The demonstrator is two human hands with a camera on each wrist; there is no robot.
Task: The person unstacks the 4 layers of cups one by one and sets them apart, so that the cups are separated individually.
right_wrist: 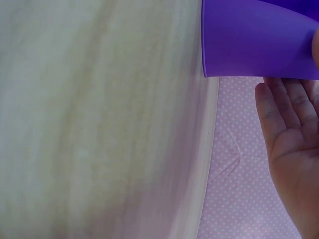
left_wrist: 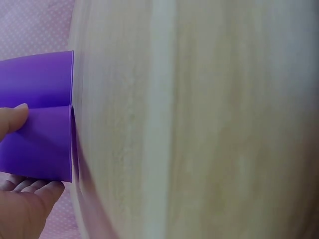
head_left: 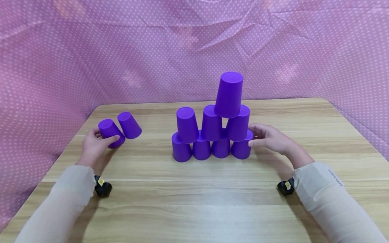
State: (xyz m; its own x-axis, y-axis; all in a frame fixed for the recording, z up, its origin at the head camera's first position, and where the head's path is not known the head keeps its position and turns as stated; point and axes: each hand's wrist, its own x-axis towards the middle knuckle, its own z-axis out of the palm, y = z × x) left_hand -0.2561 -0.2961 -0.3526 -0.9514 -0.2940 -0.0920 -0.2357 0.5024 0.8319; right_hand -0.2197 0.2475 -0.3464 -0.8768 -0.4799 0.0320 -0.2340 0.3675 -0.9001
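Pinching, fingers half-open, left hand (head_left: 93, 144) has the leftmost cup (head_left: 111, 130), right hand (head_left: 273, 139) the bottom-right cup (head_left: 241, 150): go gently, spare the stack (head_left: 211, 125)!

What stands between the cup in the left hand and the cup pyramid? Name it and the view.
One more upside-down purple cup, next to the held cup, then bare wooden tabletop up to the pyramid; the head view shows it.

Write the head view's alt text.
Eight upturned purple cups form a four-three-one stack on a wooden table. A person's right grip touches the bottom-right cup; their left grip holds a ninth cup beside a tenth.
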